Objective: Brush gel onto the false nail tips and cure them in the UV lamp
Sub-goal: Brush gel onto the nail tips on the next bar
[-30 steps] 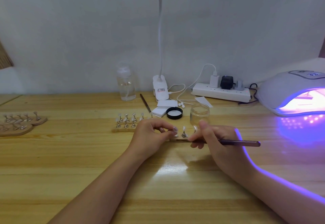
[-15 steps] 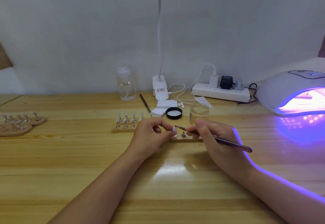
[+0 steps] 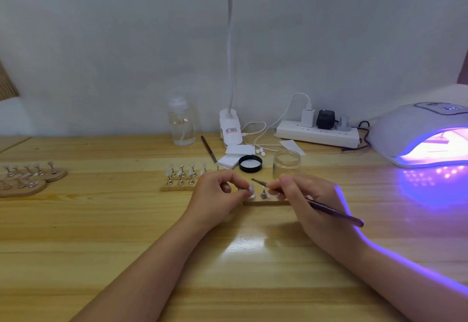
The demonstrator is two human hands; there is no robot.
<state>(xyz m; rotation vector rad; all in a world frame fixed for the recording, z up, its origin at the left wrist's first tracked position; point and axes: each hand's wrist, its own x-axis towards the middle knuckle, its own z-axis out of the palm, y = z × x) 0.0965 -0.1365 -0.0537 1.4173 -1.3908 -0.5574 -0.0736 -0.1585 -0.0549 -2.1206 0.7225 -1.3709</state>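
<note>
A small pale nail tip (image 3: pixel 251 188) is pinched in the left hand (image 3: pixel 217 196) above a thin wooden strip (image 3: pixel 266 202) near the desk's (image 3: pixel 101 233) middle. A slim dark brush (image 3: pixel 329 211) is gripped by the right hand (image 3: pixel 310 201), its bristle end held close to the tip; contact cannot be made out. One metal stand (image 3: pixel 263 194) is seen on the strip, the rest hidden by fingers. A domed white UV lamp (image 3: pixel 417 132), glowing violet, is cut off at the right edge. Bare glossy planks lie toward the near edge.
</note>
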